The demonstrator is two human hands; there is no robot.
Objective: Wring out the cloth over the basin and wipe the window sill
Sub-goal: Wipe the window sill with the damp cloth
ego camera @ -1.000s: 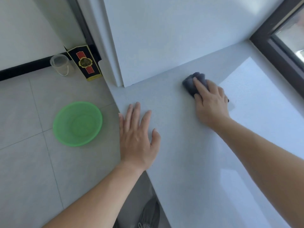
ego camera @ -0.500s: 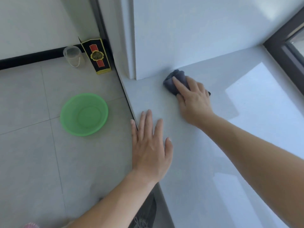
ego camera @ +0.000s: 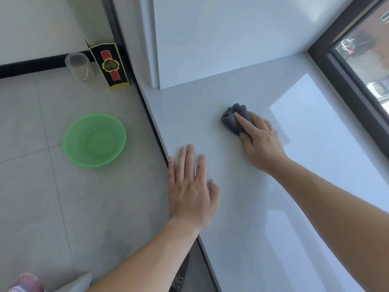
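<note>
On the sill: dark grey cloth [ego camera: 235,119] bunched on white window sill [ego camera: 248,207]
Right hand [ego camera: 261,140]: fingers pressing cloth down
Left hand [ego camera: 190,190]: spread flat, near sill edge
Floor: green basin [ego camera: 94,140]

Sill [ego camera: 273,207] is mostly open. Only things on it are the left hand [ego camera: 190,190], flat by the front edge, and the right hand [ego camera: 260,140] pressing the cloth [ego camera: 232,120] mid-sill. Bare gap between the two hands. Wall [ego camera: 221,39] blocks the far end, window frame [ego camera: 341,81] boxes in the right side. Down on the floor the basin [ego camera: 94,140], cup [ego camera: 79,66] and box [ego camera: 109,66] sit well apart.
</note>
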